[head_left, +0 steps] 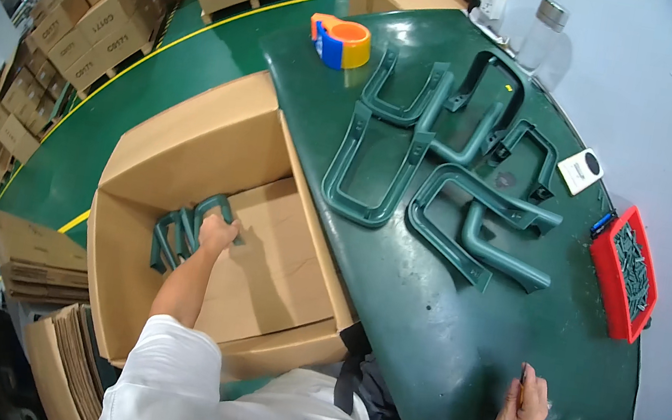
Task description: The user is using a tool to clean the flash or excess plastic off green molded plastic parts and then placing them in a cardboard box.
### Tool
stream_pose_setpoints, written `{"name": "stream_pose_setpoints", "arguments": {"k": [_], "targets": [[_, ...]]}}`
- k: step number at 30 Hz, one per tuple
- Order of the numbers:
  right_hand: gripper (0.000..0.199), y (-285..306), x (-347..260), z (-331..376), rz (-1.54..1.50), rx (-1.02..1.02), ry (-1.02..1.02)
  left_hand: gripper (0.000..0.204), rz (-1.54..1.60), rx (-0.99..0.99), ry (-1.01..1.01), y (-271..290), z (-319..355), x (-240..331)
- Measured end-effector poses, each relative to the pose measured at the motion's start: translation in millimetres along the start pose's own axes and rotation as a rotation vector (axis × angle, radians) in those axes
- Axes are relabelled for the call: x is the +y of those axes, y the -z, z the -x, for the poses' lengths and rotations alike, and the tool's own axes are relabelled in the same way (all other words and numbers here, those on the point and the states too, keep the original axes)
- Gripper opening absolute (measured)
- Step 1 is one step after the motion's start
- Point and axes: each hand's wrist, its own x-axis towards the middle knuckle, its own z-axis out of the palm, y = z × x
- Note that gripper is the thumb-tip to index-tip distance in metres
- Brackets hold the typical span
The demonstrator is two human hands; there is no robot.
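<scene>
Reaching down into an open cardboard box (286,137), my left hand (217,233) is closed on a green U-shaped plastic handle (212,202). Beside it in the box, more green handles (167,239) stand in a row against the left wall. Over the near part of the green table (437,347), my right hand (525,408) is closed around a slim orange tool with a dark tip (522,382); its exact kind is not clear. Several loose green handles (363,212) lie on the table beyond, some overlapping.
A red bin (611,267) of small green parts sits at the table's right edge, near a white card-like device (580,170). Tape in an orange and blue dispenser (342,43) and a clear bottle (542,37) stand farther back. Flattened cartons (58,351) lean left of the box.
</scene>
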Motion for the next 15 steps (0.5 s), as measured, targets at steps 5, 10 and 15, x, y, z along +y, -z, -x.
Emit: {"name": "stream_pose_setpoints", "arguments": {"k": [5, 10, 15], "targets": [[0.024, -19, -18, -31, -0.045, 0.017, 0.098, 0.023, 0.186, 0.455, -0.307, 30, 21, 29], [0.018, -32, -48, -44, -0.133, -0.066, 0.184, 0.014, 0.662, 0.551, -0.752, 84, 74, 124], [0.016, -49, -39, -34, -0.135, -0.091, 0.283, 0.036, 0.372, 0.338, -0.860, 114, 122, 213]]}}
